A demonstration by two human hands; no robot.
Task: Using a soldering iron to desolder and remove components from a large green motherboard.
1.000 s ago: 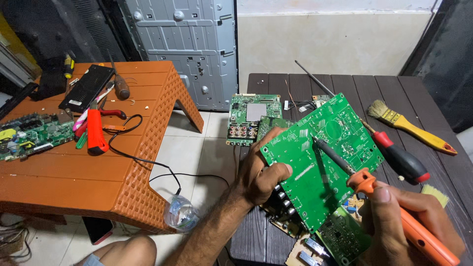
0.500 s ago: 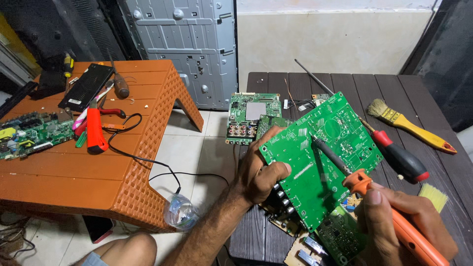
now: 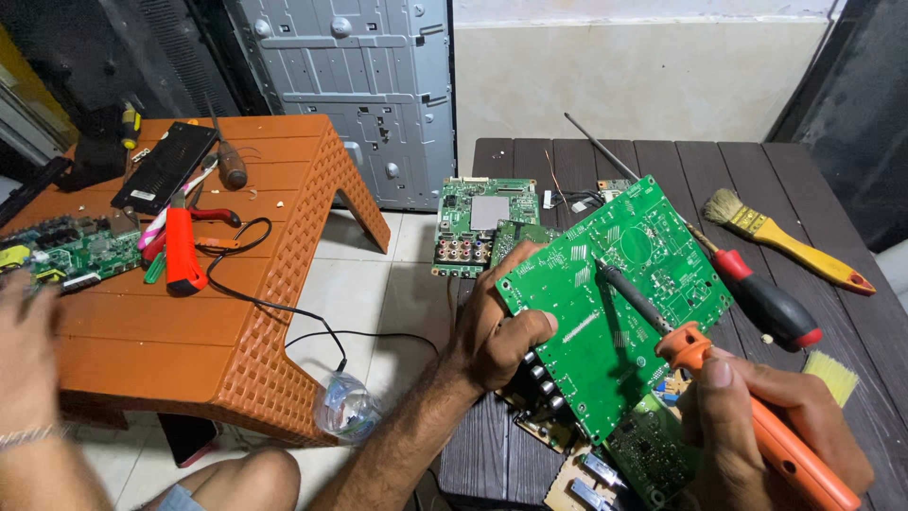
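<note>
Since a moment ago a blurred hand of another person has come in at the far left edge beside the orange plastic table, while the soldering iron's tip has barely shifted on the board. The left hand has its fingers curled round the lower left edge of the green circuit board, thumb on top, holding it tilted above the dark slatted worktop. The right hand is clenched round the orange handle of the soldering iron, whose dark shaft lies across the board with its tip touching the green face near the upper middle. Under the held board lie more boards, partly hidden by it. Just right of it rest a red-and-black screwdriver and, further off, a yellow-handled brush. A smaller green board sits at the worktop's left end. On the orange table lie a red cutter, another circuit board and a black cable.
</note>
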